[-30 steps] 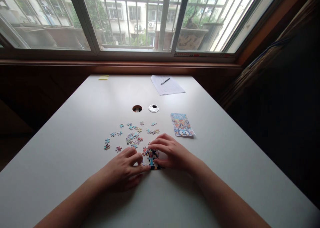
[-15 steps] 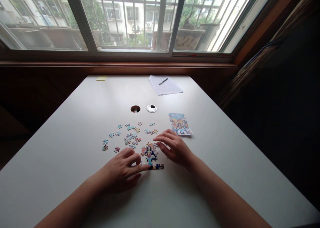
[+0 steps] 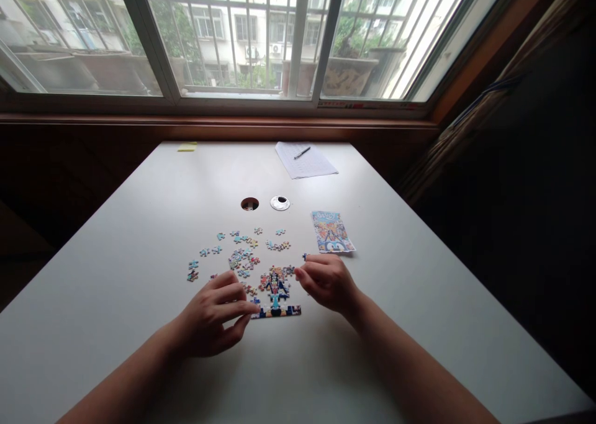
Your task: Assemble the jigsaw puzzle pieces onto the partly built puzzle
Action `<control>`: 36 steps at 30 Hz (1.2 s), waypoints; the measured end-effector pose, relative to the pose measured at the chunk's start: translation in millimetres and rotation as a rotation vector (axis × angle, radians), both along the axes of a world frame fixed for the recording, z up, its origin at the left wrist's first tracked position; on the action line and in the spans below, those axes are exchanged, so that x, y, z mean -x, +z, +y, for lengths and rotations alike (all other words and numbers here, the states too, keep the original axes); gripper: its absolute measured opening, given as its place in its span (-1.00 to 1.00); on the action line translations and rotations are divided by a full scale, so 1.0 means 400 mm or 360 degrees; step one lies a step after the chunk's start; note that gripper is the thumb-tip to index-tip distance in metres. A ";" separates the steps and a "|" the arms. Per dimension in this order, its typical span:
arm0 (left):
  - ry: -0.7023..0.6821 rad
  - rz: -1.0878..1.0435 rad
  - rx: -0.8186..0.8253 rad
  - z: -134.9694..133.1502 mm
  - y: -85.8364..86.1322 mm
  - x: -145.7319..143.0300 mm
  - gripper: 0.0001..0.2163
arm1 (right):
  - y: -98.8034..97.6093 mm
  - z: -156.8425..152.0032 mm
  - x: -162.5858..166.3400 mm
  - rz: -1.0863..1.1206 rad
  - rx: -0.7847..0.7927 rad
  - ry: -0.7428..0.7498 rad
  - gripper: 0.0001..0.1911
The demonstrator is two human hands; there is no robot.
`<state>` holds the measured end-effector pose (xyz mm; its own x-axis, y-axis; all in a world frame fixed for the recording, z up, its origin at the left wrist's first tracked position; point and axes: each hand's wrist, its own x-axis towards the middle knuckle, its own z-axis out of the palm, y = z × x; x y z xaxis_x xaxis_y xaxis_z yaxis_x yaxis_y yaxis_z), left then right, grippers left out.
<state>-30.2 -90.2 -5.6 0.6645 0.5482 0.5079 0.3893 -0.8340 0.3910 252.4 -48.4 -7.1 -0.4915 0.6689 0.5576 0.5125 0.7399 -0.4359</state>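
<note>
A partly joined jigsaw puzzle (image 3: 276,298) lies flat on the white table, with a straight dark bottom row and a blue and orange figure rising from its middle. My left hand (image 3: 218,315) is beside it with fingers apart, the index fingertip touching the left end of the bottom row. To the right of the puzzle my right hand (image 3: 328,281) has its fingers curled in. A small dark blue puzzle piece (image 3: 304,257) shows at its fingertips, seemingly pinched, partly hidden. Loose puzzle pieces (image 3: 242,259) lie scattered beyond my left hand.
A printed picture card (image 3: 332,231) lies beyond my right hand. Farther back are a cable hole (image 3: 250,204), a round metal cover (image 3: 280,203), paper sheets (image 3: 310,166) with a pen (image 3: 302,153), and a yellow sticky note (image 3: 187,146). A barred window stands behind the table.
My left hand has drawn back left along the bottom row, uncovering more of it. My right hand's spread fingers have curled in, and a dark blue piece now shows at their tips.
</note>
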 end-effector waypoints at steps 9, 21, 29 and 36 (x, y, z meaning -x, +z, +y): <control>0.0049 -0.0281 0.0060 0.000 0.011 0.021 -0.83 | 0.017 0.006 -0.034 0.0289 -0.0017 -0.0218 -0.52; 0.0426 -0.0681 0.0425 0.016 -0.005 0.052 -0.65 | 0.018 0.038 -0.063 0.0979 0.0267 -0.0751 -0.51; 0.0682 -0.1094 0.0685 0.031 -0.024 0.058 -0.70 | -0.003 0.066 -0.076 0.1296 0.0331 -0.0907 -0.54; 0.0712 -0.1197 0.0726 0.039 -0.029 0.054 -0.73 | -0.009 0.072 -0.079 0.1351 0.0373 -0.0852 -0.59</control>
